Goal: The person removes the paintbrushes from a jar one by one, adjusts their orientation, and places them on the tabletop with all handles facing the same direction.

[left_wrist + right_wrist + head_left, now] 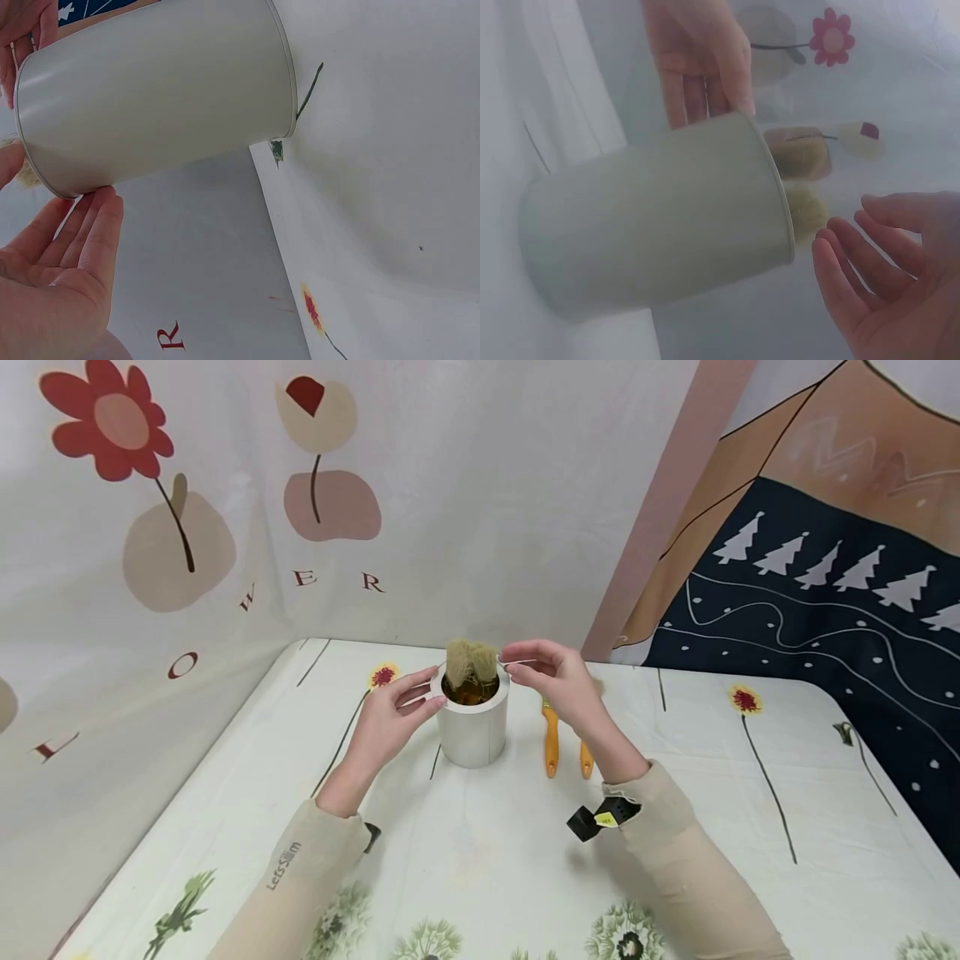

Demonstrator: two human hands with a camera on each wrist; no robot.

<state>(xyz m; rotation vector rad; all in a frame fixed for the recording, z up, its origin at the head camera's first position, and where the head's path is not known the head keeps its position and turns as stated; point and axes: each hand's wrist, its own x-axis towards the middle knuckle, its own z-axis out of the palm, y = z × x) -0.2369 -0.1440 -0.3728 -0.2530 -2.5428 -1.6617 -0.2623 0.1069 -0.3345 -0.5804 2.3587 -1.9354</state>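
Note:
A white cylindrical canister (471, 735) stands upright on the table. Two tan bristle tufts (459, 664) stick up out of its mouth, with something amber-brown showing below them inside. My left hand (386, 718) is at the canister's left side, its long fingers extended against the wall by the rim in the left wrist view, thumb near the rim too. On the other side my right hand (558, 681) hovers by the rim with loosely bent fingers; the right wrist view shows a gap between its fingertips and the canister (660, 217), and nothing in the hand.
Two brushes with orange handles (551, 743) lie right of the canister, one partly hidden behind my right wrist. A flower-printed cloth (480, 843) covers the table. Printed fabric (480, 527) hangs behind it, with a dark tree-patterned panel (810, 593) at right.

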